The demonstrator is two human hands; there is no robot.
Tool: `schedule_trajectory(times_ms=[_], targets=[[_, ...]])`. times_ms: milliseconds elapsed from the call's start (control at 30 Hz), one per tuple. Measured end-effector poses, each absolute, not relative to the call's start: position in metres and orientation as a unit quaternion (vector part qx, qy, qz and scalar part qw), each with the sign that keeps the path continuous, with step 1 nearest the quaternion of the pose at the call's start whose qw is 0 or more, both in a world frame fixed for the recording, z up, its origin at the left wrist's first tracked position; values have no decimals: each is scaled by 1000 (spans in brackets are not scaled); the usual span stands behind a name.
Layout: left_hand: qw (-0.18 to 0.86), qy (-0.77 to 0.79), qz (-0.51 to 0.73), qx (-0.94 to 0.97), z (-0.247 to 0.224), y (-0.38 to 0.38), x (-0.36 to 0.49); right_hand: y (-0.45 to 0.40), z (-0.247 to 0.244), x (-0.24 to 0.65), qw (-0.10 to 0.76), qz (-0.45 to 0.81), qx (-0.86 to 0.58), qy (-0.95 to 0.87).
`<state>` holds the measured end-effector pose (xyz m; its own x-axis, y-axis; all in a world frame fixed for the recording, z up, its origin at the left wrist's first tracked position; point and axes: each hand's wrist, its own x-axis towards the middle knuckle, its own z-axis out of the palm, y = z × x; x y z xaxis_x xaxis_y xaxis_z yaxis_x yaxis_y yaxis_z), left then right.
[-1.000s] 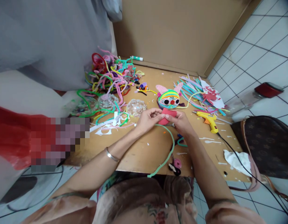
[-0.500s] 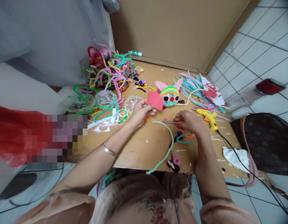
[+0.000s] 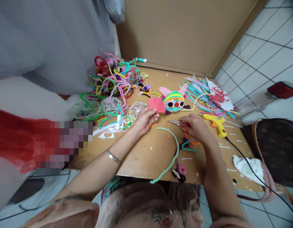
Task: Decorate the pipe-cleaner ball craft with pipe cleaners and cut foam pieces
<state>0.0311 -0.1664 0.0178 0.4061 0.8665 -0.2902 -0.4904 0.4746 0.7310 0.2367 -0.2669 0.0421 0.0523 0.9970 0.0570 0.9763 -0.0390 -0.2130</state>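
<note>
A piece of red paper (image 3: 156, 105) with a curved edge is pinched in my left hand (image 3: 146, 119), above the table. My right hand (image 3: 195, 127) is closed around the handles of small scissors (image 3: 174, 122), whose blades point left toward the paper, apart from it. Just behind the paper sits a striped craft head (image 3: 174, 101) with pink ears, round dark eyes and a red nose. A curved pale green pipe cleaner (image 3: 176, 152) lies below my hands. Orange and teal pipe cleaner pieces (image 3: 190, 149) lie under my right wrist.
Tangled pipe cleaners (image 3: 117, 74) heap up at the back left. Paper scraps (image 3: 108, 130) lie left of my hand. A yellow glue gun (image 3: 215, 123), its cord, straight pipe cleaners (image 3: 198, 91), a tissue (image 3: 248, 167) and a brown bag (image 3: 277, 148) are on the right.
The view has shifted a little. The scissors have drawn slightly away from me-side scraps, and the red paper is turned a bit more upright in my left hand.
</note>
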Motion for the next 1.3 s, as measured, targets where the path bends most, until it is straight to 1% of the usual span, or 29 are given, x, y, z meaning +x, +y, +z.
schedule_trajectory(times_ms=[100, 200, 267, 367, 500, 633, 900, 1033, 1300], targets=[[786, 339, 441, 270, 18, -166, 32, -265, 40, 236, 259, 122, -687, -668], [779, 333, 460, 266, 18, -165, 32, -263, 41, 231, 422, 255, -632, -598], [779, 324, 463, 272, 17, -165, 32, -263, 44, 224, 489, 339, -602, -533], [790, 304, 442, 295, 16, -170, 33, -261, 45, 211, 545, 402, -574, -460], [809, 278, 408, 318, 11, -182, 37, -257, 38, 191, 579, 440, -546, -417], [825, 270, 380, 320, 3, -189, 43, -254, 30, 183, 602, 418, -564, -380], [838, 266, 349, 324, -3, -190, 42, -253, 29, 187, 575, 418, -586, -390], [826, 292, 358, 323, -2, -190, 44, -254, 32, 184, 579, 402, -597, -383], [770, 340, 422, 336, -2, -184, 43, -255, 34, 187, 591, 367, -612, -376]])
